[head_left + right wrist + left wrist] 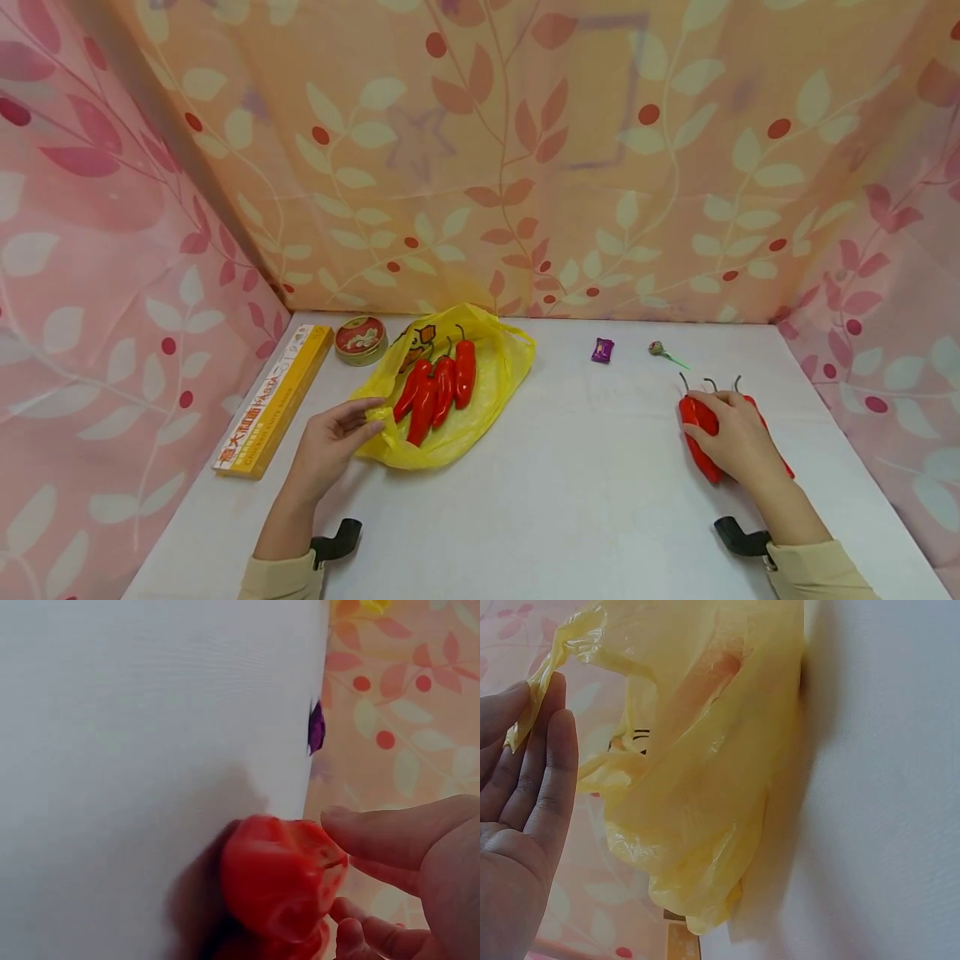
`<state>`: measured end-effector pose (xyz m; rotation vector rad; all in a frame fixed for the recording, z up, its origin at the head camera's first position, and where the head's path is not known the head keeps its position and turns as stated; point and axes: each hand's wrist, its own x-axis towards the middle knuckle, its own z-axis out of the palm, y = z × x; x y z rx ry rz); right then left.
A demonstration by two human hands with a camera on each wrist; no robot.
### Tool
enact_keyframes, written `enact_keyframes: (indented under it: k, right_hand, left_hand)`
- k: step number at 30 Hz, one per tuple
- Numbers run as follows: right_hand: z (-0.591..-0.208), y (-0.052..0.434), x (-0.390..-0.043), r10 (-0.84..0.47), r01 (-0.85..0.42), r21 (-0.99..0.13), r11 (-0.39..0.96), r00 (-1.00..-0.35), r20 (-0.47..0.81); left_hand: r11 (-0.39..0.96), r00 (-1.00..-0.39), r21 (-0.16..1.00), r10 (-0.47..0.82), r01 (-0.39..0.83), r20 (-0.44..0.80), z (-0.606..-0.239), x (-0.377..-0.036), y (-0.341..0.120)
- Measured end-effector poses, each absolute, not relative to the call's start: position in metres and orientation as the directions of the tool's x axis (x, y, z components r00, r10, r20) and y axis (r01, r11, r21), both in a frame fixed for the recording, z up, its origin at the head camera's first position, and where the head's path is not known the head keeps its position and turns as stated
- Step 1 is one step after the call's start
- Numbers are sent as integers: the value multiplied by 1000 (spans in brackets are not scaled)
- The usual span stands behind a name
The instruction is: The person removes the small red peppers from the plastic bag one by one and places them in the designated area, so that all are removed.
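Fingers of the left hand (330, 443) lie nearly straight and close together, their tips touching the near-left rim of the yellow plastic bag (491, 367), without gripping it. Four red chili peppers (438, 390) lie on the bag, toward the table's (555, 500) back-left part. Curled fingers of the right hand (738, 437) rest over a bunch of three red chilies (697, 433) near the right edge; whether they actually clasp it is unclear. Behind lie a purple candy (602, 350) and a lollipop (660, 350).
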<state>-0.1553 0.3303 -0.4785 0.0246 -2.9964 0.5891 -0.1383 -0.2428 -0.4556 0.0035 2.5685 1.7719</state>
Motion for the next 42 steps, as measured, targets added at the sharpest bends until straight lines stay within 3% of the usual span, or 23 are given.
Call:
enact_keyframes:
  k: [8,15,24,42]
  right_hand:
    - [-451,317,-158,-12,-60,-427,902,-994,113]
    - [-431,289,-166,-99,-207,-468,859,-965,245]
    - [-429,253,-177,-156,-319,-545,775,-933,324]
    - [-430,172,-198,-278,-377,-697,610,-925,258]
  left_hand:
    - [352,-1000,936,8,-19,-24,-455,-138,-244]
    - [355,-1000,935,3,-27,-30,-461,-141,-246]
    - [337,-1000,941,4,-19,-21,-464,-142,-246]
    - [324,-1000,946,14,-14,-20,-461,-141,-247]
